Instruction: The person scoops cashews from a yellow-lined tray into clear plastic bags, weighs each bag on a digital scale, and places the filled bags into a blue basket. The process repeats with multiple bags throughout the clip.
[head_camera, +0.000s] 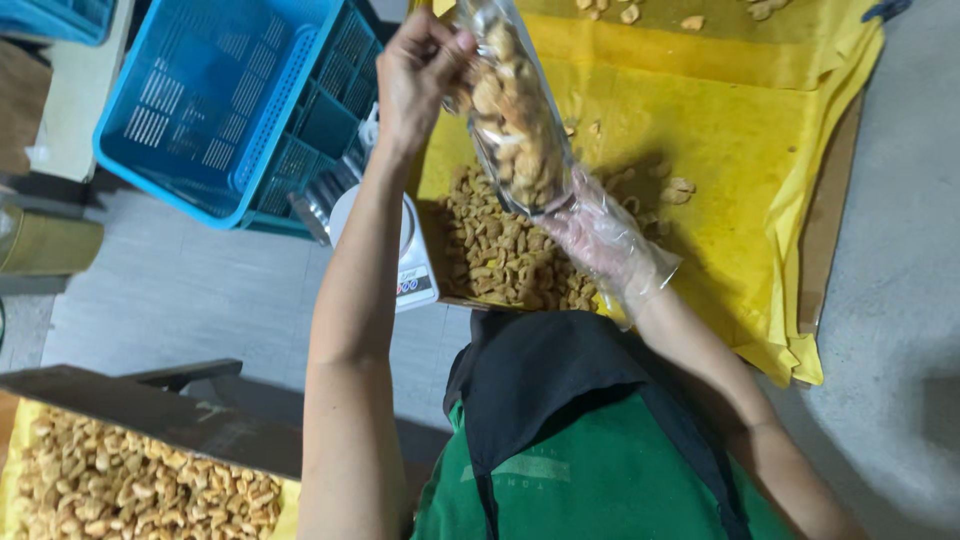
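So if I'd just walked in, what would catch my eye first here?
Probably the clear bag of nuts held up at top centre, the left hand pinching its top and the gloved right hand under its bottom. Below it a heap of nuts lies on a yellow sheet, with blue crates stacked at upper left.

Head camera, looking steeply down, close range
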